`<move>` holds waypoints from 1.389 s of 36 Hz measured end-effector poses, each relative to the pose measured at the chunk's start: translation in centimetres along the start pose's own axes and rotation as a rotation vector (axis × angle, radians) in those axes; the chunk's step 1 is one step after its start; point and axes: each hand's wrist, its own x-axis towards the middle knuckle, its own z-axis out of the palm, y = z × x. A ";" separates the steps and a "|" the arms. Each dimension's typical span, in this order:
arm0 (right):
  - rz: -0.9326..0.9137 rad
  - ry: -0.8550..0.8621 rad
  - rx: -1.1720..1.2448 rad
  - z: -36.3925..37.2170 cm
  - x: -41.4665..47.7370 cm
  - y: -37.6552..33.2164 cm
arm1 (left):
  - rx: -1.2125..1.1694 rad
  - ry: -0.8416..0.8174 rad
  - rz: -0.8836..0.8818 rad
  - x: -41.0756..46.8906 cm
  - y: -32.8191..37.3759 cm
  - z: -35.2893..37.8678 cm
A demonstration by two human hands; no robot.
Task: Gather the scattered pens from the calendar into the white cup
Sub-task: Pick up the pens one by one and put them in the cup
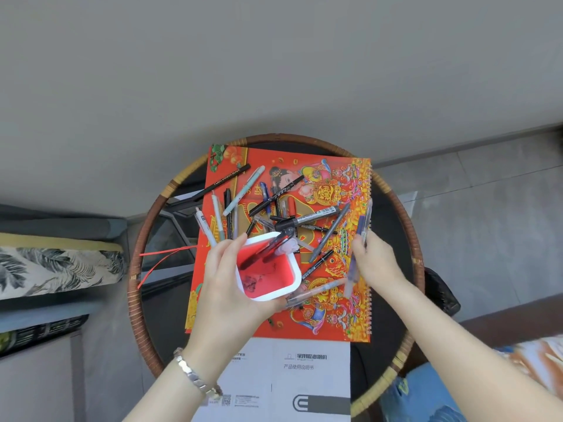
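With the left hand (225, 278) gripping the white cup (297, 280) over the calendar (335, 324) and the right hand (376, 260) pinching 1 pen (364, 222) near the spiral edge, that pen should probably drop endwise into the cup's open mouth, clear of the scattered pens (313, 216).

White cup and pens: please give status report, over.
Left hand grips white cup, few pens inside. Right hand holds pen bunch at calendar's right edge. Many loose pens on calendar.
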 end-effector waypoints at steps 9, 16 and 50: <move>-0.015 -0.433 0.354 -5.0 -9.6 -5.0 | 0.050 -0.022 0.017 -1.7 -0.1 -0.9; -0.156 -0.638 -0.254 -4.6 -13.4 -8.5 | 0.079 -0.042 0.030 -3.3 -0.3 -0.9; -0.582 -0.247 -0.879 5.4 -2.4 1.9 | 0.021 0.113 -0.062 -3.7 -2.1 -3.2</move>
